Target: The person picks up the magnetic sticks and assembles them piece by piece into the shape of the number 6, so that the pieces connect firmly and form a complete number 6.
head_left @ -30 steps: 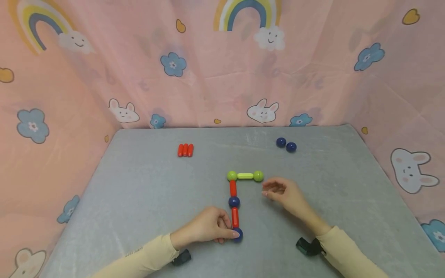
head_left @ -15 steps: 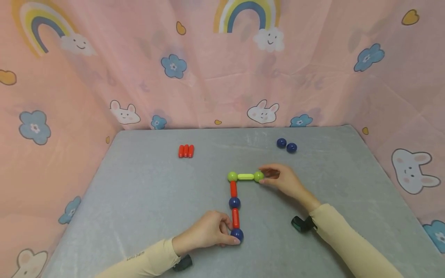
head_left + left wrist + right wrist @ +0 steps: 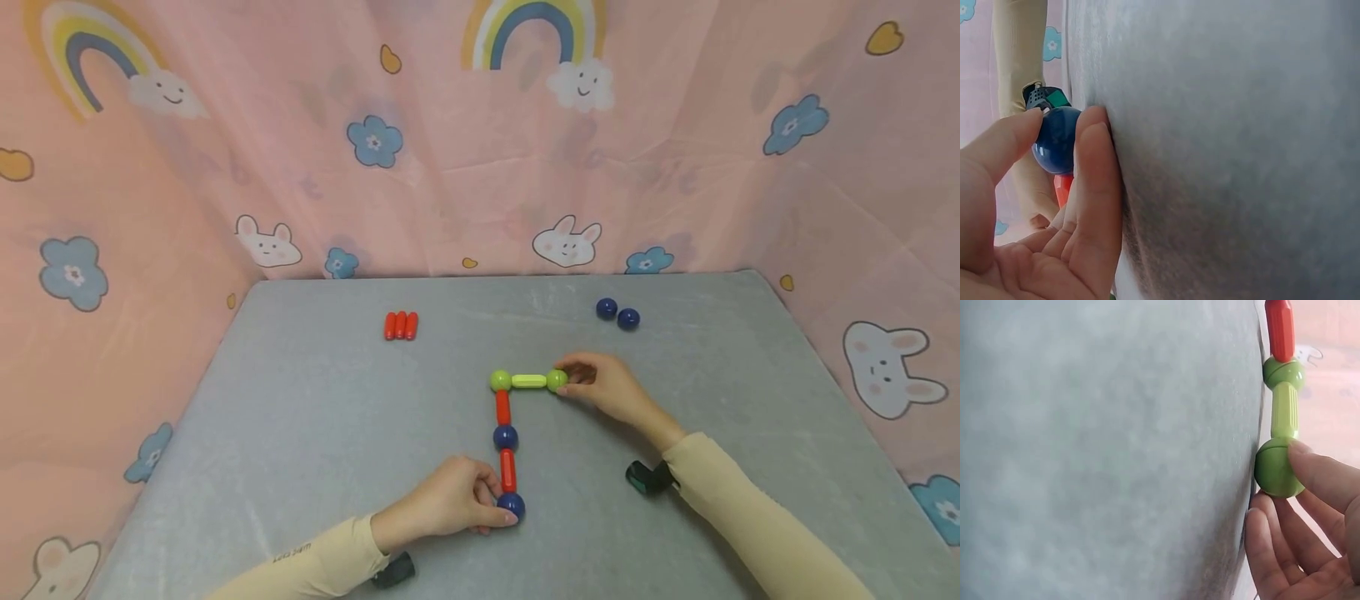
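Observation:
On the grey table lies an L-shaped chain of balls and rods. Its near end is a blue ball (image 3: 512,506), which my left hand (image 3: 453,498) pinches between thumb and fingers, as the left wrist view also shows. From there run a red rod (image 3: 508,471), a middle blue ball (image 3: 506,437), a second red rod (image 3: 503,408) and a green corner ball (image 3: 501,381). A light-green rod (image 3: 529,381) leads right to a green end ball (image 3: 1277,469). Thumb and fingers of my right hand (image 3: 611,389) pinch that end ball.
Three loose red rods (image 3: 401,326) lie side by side at the back left of the table (image 3: 315,400). Two loose blue balls (image 3: 618,314) sit at the back right. A patterned pink curtain (image 3: 450,183) encloses the table's back and sides.
My right hand has moved up and left from beside the chain and taken hold of the green end ball. The left thumb has shifted slightly lower on the blue ball.

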Available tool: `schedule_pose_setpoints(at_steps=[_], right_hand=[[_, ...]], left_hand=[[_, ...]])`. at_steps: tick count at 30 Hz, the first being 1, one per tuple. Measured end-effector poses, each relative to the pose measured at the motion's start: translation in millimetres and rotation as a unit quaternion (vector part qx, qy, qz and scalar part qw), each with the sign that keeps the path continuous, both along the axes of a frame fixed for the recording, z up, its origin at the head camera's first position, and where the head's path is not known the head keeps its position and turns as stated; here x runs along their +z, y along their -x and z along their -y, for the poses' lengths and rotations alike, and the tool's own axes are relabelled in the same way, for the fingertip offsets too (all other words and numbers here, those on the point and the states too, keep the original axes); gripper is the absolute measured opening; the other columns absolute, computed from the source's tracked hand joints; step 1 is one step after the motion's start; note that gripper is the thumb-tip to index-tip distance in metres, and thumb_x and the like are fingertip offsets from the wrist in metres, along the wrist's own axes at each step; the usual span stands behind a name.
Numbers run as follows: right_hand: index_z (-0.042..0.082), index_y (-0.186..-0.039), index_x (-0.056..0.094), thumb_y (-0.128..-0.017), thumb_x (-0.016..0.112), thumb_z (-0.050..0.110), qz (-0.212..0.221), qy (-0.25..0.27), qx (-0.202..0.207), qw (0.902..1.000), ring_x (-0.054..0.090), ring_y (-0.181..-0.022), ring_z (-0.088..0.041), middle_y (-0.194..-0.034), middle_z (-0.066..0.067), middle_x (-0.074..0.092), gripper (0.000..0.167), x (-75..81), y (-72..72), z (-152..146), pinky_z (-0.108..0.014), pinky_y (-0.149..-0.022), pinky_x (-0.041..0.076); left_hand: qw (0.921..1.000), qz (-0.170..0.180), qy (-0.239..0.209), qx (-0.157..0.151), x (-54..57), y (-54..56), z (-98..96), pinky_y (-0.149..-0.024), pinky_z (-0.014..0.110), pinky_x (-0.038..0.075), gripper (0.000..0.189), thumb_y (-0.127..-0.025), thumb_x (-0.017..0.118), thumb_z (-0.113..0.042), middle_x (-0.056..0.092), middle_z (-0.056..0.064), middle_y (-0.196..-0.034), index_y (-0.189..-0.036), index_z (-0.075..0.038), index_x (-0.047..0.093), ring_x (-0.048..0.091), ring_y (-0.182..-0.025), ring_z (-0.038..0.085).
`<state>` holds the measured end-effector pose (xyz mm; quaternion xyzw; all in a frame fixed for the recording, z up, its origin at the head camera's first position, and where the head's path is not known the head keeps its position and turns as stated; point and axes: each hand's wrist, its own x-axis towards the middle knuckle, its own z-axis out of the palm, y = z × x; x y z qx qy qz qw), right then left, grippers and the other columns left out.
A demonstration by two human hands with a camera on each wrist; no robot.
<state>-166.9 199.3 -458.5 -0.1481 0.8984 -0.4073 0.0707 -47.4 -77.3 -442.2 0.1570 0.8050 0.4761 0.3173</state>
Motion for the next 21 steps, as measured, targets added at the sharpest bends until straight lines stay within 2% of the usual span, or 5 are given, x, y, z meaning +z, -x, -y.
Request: schedule_pose_setpoints(at_steps=[11,21], right_hand=[[0.011,-0.117,0.070,-0.083,0.079,0.015,-0.003,-0.006,0.001,1.0000,0.065,-0.091,-0.017,-0.106,-0.007,0.073,0.035,0.1,13.2,0,-0.030,-0.080,0.053],[0.011,-0.117,0.069,-0.086,0.077,0.019,0.011,-0.012,-0.022,0.9996,0.065,-0.097,-0.022,-0.114,-0.009,0.071,0.033,2.0,33.9,3,-0.032,-0.082,0.052]], left_hand=[[1.0000,0.001,0.001,0.007,-0.5,9.1,3.1,-0.047,0.019,0.046,0.020,-0.082,0.080,-0.016,0.068,0.002,-0.062,-0.089,-0.006,0.065,0.060,-0.051,0.008],[0.9999,-0.008,0.008,0.012,2.0,32.7,6.4,-0.051,0.023,0.053,0.019,-0.084,0.079,-0.017,0.068,0.004,-0.063,-0.089,-0.005,0.065,0.062,-0.053,0.007]])
